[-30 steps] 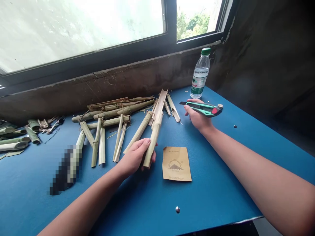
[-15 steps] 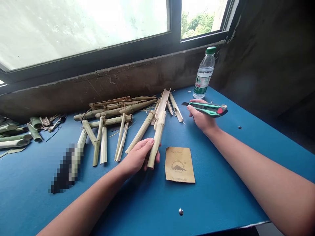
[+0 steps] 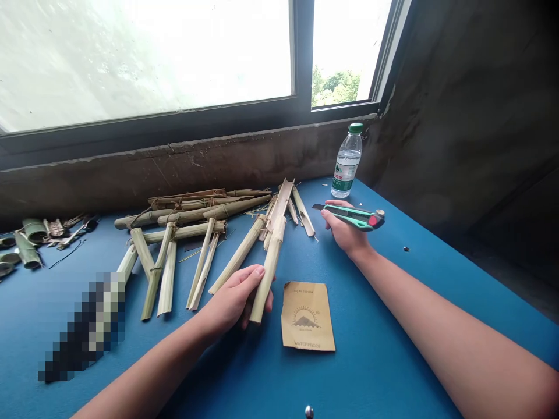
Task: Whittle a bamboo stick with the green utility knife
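My left hand (image 3: 244, 291) is closed around the near end of a pale split bamboo piece (image 3: 267, 267), thumb on top and fingers beneath. The piece slants away from me, its far end meeting a hollow bamboo half (image 3: 283, 198). On the right, my right hand (image 3: 343, 230) grips a green and black utility knife (image 3: 356, 216) with its blade out, pointing left. The blade is apart from the bamboo. A brown sandpaper sheet (image 3: 308, 317) marked WATERPROOF lies flat between my arms. Just left of my left hand, another bamboo stick (image 3: 240, 250) rests at a slant.
Several bamboo pieces tied with cord (image 3: 192, 215) lie along the back wall. Cut green bamboo tubes (image 3: 28, 247) are at the far left. A pixelated dark patch (image 3: 82, 326) covers something at left. A water bottle (image 3: 347, 160) stands at the back right, below the window.
The view has tilted up slightly and shifted, so everything sits lower and further left. Both hands keep their holds on the bamboo and the knife.
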Demonstrator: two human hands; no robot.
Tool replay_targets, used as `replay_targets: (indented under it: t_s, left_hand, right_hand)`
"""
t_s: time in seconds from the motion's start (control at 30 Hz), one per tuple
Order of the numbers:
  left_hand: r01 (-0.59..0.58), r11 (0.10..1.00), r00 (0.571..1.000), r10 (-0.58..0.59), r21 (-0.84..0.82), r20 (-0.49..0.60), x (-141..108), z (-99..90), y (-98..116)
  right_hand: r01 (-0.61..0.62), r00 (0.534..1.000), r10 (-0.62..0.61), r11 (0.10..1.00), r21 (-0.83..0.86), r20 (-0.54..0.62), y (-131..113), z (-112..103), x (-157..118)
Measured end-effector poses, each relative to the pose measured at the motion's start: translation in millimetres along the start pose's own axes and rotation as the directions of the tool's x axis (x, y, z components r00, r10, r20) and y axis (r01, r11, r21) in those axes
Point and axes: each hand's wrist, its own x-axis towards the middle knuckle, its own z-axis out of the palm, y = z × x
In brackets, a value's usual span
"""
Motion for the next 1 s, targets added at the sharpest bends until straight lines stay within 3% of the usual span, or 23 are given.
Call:
replay_targets:
  t_s: [0.13, 0.5, 0.77, 1.0]
  left_hand:
    - [0.004, 0.998, 1.000, -0.004, 0.061, -0.002, 2.2, -0.6, -3.0]
    - [-0.036, 0.999, 0.999, 0.035, 0.039, 0.021, 2.7, -0.3, -4.6]
    - [-0.067, 0.996, 0.995, 0.070, 0.056, -0.068, 0.0, 3.7, -1.1]
    - [-0.067, 0.996, 0.995, 0.071, 0.059, -0.068, -0.7, 3.8, -3.4]
  right_hand:
    - [-0.015, 1.000, 0.015, 1.000, 0.000, 0.007, -1.7, -0.2, -0.8]
    - [-0.004, 1.000, 0.004, 1.000, 0.005, -0.002, -0.3, 0.4, -0.5]
    - [-0.014, 1.000, 0.014, 1.000, 0.001, -0.012, 1.2, 0.8, -0.2]
    - [0.084, 0.995, -0.087, 0.995, -0.054, -0.056, 8.3, -1.1, 4.3]
